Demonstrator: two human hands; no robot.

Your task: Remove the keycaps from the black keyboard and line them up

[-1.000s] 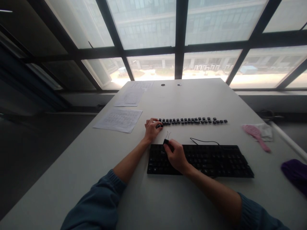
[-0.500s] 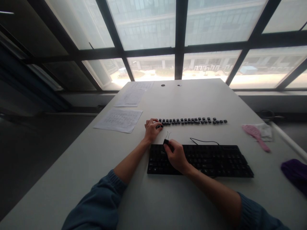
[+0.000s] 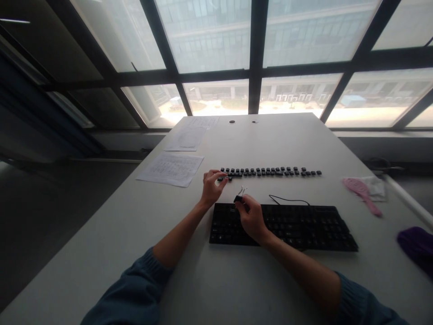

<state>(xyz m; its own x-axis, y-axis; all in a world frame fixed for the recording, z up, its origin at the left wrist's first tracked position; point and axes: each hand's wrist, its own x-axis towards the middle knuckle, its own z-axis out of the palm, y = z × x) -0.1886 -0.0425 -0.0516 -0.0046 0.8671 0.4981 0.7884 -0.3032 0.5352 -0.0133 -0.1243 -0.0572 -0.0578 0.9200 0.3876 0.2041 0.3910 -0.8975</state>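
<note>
Clip, head view, the only one: black body, two thin wire arms pointing toward 12. Clock centred on the keyboard, 12 toward the windows. Clip sits at 10, above the keyboard's far edge. Right hand pinches the black body between thumb and fingers, wires free.

Handling, my judgement: light, body stiff and springy, smooth enough to twist in a loose pinch. Best hold is low on the body's sides; the wire arms look thin and would likely swing or bend if gripped alone.

Left hand also at 10, farther out, by the left end of the keycaps. Thumb and fingertips narrowed almost together; something pale shows between them, too small to name. Cannot tell whether anything is held.

Keycaps lie in uneven rows at 11 to 1, beyond the black cable. Probably hard plastic, very light, prone to skid if nudged; take one by opposite side walls. Keyboard lies flat, likely steady under a light touch.
</note>
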